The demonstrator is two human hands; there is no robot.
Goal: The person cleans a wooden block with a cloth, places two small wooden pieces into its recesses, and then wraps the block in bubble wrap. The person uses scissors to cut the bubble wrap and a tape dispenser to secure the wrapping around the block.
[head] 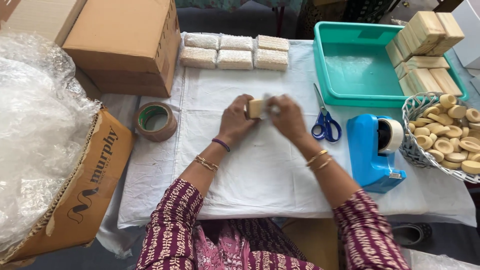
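Pale block in left grip; right hand touching.

A work table covered with a creased white cloth fills the middle of the view; soft, even light falls across it with only faint shadows; beyond the far edge lies a dark grey floor; thin dark furniture legs stand there; below the near edge, at the right, more grey floor shows.
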